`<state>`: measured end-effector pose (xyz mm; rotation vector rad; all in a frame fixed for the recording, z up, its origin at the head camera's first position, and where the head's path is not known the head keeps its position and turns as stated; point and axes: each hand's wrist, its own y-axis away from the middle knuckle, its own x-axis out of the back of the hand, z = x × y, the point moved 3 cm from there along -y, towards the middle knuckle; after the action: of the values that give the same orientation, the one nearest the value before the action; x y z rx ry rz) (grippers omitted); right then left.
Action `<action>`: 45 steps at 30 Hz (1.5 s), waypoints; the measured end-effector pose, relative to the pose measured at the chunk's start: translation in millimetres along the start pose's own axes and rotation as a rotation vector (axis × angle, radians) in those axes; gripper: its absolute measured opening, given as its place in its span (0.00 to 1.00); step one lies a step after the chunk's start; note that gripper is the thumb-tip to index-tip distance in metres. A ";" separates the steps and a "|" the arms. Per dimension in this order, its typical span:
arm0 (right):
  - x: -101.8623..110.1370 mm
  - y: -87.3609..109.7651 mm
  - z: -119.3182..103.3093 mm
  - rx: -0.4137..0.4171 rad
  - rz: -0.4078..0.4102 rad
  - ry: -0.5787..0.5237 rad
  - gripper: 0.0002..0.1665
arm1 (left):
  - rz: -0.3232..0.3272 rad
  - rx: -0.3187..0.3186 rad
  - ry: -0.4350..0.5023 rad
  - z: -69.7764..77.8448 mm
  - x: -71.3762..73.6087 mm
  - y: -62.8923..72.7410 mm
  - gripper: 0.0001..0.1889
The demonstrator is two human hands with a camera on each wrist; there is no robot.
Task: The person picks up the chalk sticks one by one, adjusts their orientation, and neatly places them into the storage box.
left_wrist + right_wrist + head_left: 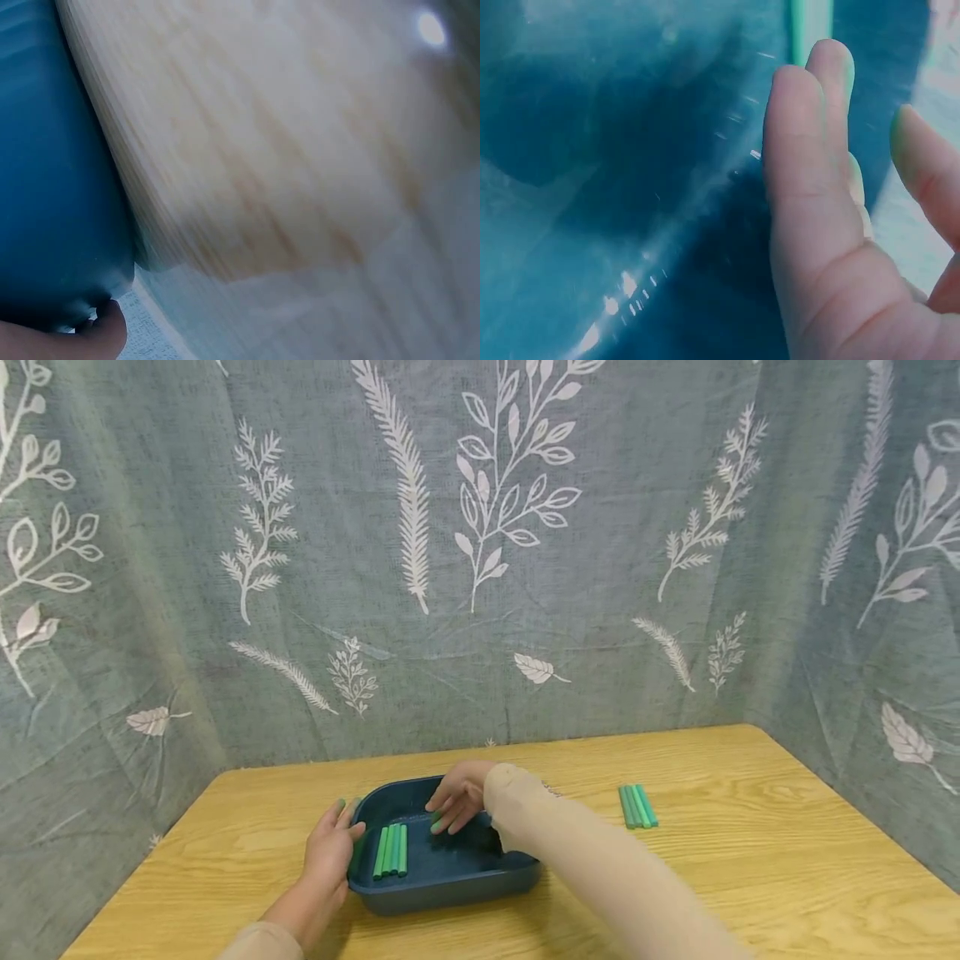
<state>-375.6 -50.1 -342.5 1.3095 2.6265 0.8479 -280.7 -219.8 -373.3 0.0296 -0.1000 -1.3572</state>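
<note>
A dark blue plastic tub point(450, 887) stands on the table. Inside it, at its left, several green sticks point(391, 852) lie side by side. My left hand point(330, 847) grips the tub's left side, with the thumb at the rim and the other fingers along the outer wall. In the left wrist view, a digit of that hand point(97, 337) touches the corner of the tub point(60, 172). Over the tub's interior is my right hand point(461, 797). In the right wrist view, the right hand's fingers point(802, 150) are nearly straight, the thumb stands apart, and nothing is held.
To the right of the tub, a second group of green sticks point(637, 807) lies on the wooden table point(750, 852). A grey-blue curtain point(600, 635) with white leaf patterns hangs behind and beside the table. My right forearm crosses above the tub's right side and hides part of it.
</note>
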 end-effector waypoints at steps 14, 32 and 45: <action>39.6 35.5 14.1 0.063 -0.017 0.015 0.25 | 0.003 -0.012 0.002 -7.9 6.4 -0.1 0.32; 84.7 68.8 41.7 0.145 0.036 -0.064 0.28 | 0.018 -0.008 -0.008 -6.8 2.6 -1.8 0.32; 111.8 86.9 56.0 0.191 0.032 -0.082 0.30 | 0.016 -0.018 0.010 -5.3 1.1 0.2 0.32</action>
<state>-366.7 101.1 -326.9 1.3999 2.6835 0.5454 -279.8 -221.0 -378.6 0.0207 -0.0793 -1.3420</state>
